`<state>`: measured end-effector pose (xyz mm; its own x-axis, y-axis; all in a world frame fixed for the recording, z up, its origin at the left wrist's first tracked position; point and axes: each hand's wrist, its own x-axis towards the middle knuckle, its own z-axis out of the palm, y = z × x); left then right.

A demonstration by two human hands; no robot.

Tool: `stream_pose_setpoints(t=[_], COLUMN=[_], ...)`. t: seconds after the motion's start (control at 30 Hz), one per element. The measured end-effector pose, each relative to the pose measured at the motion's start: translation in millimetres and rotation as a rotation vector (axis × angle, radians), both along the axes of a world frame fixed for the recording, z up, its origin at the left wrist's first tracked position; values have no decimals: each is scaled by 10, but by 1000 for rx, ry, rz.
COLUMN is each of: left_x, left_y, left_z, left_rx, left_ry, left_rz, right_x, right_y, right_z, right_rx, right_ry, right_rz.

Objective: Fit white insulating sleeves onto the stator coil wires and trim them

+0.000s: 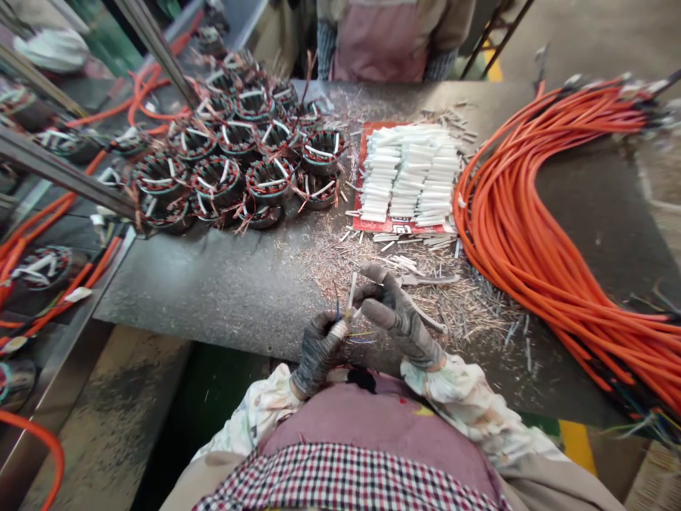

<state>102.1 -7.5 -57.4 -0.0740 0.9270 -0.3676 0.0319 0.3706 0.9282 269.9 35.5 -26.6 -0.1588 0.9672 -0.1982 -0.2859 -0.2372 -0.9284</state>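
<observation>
Farther left, wound motor stators crowd the steel bench. Nearer, the left gloved hand closes on a white sleeve, held upright with thin coloured wires; the right gloved hand sits just beside it, its grip unclear. Orange cables sweep along the right.

Two hands (gloved), one co-worker, one orange cable bundle.

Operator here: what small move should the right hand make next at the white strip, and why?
Probably close the right hand on the white strip: its fingers stand open just beside it, while the left hand grips the strip's lower end among thin coloured wires, so a second hold should steady it.
</observation>
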Motion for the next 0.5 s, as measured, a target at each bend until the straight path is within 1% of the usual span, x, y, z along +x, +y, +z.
stream_pose_setpoints(t=[0.1,0.2,0.23,0.27,0.3,0.33,0.37,0.4,0.43,0.47,0.5], left_x=[10,21,23,25,25,26,26,25,24,23,21], left_y=[-5,-17,-19,-17,-12,-5,4,13,21,28,34], left_z=[25,39,32,19,0,-24,-51,-79,-108,-136,-162], left_rx=[-6,-5,10,24,33,36,32,23,15,12,11], left_ry=[-27,-165,-194,-199,-179,-145,-105,-67,-31,-3,16], left_rz=[-23,23,41,54,55,43,24,4,-14,-28,-40], right_x=[-95,-194,-191,-161,-100,-13,95,214,333,441,529], right_y=[-8,-121,-146,-145,-106,-25,99,262,456,670,892], right_z=[-24,-90,-122,-155,-183,-201,-208,-203,-190,-172,-154], right_rx=[-39,-136,-167,-179,-157,-97,-4,101,201,283,333], right_ry=[96,140,163,176,162,97,-51,-257,-483,-696,-869], right_rz=[-27,-11,38,116,203,280,311,284,204,88,-16])
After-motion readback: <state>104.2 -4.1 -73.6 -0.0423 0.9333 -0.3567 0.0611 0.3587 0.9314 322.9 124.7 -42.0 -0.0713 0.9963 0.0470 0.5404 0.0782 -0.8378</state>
